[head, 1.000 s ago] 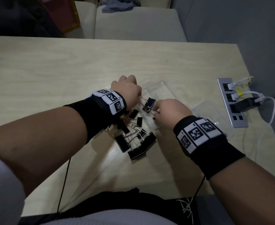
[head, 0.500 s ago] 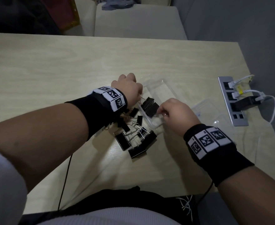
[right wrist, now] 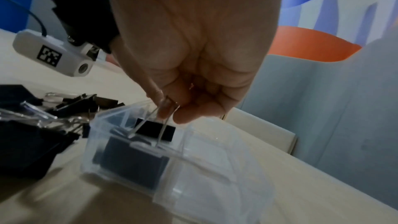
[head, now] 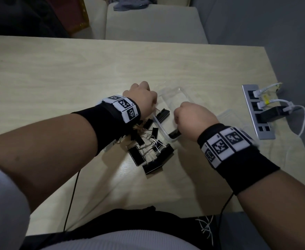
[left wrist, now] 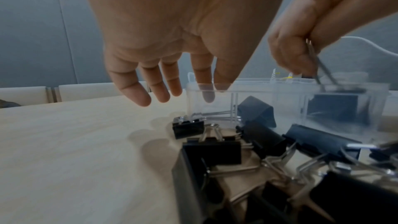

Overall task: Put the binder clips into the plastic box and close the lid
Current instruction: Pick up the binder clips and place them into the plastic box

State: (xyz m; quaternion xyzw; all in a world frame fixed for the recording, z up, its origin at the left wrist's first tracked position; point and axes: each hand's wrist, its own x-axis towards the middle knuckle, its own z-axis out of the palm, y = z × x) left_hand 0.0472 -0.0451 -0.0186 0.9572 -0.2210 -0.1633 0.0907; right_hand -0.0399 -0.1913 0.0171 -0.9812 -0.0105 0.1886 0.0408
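Note:
The clear plastic box [head: 174, 95] stands open on the table, its lid [head: 227, 117] hinged out to the right. My right hand [head: 193, 120] pinches the wire handles of a black binder clip [right wrist: 155, 130] that hangs inside the box's near end, above another clip [right wrist: 133, 164] lying there. A further clip [head: 163, 113] lies in the box by its left wall. My left hand [head: 142, 100] hovers at the box's far left corner, fingers [left wrist: 163, 88] straight and relaxed, index and thumb tips at the rim. Several loose binder clips [head: 148, 150] are piled left of the box.
A grey power strip [head: 258, 112] with white cables and a black plug lies near the table's right edge. Pale seats [head: 153, 22] stand beyond the far edge. Thin black cables [head: 72, 192] run down from both wrists over the near edge.
My right hand has carried its clip from the box's middle toward the near end and lowered it inside. The left hand has stayed at the box's far corner.

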